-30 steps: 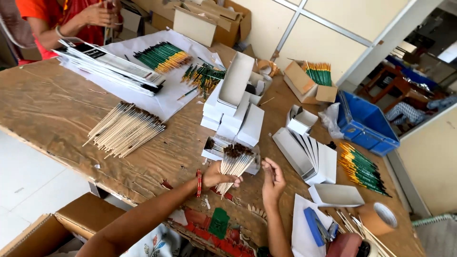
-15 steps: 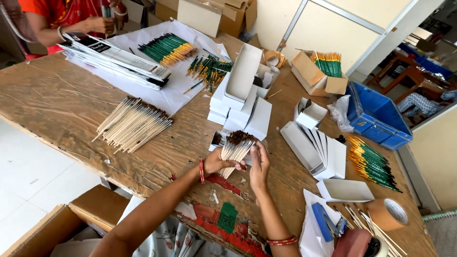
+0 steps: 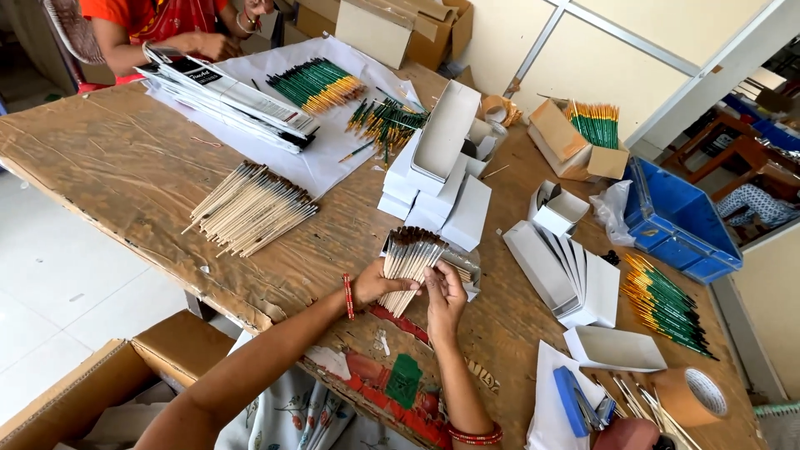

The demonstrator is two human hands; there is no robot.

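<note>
L hand (image 3: 372, 286) + R hand (image 3: 444, 293): our fingers wrapped round paintbrush bundle (image 3: 408, 254) | handle ends hidden by palms | white box (image 3: 467, 268) behind, mostly covered

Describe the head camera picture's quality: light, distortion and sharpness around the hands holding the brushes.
Head view: even daylight, soft shadows, no glare; wide-angle lens bends the table edges; left hand, right hand and the bundle of brushes are reasonably sharp, corners softer.
</note>
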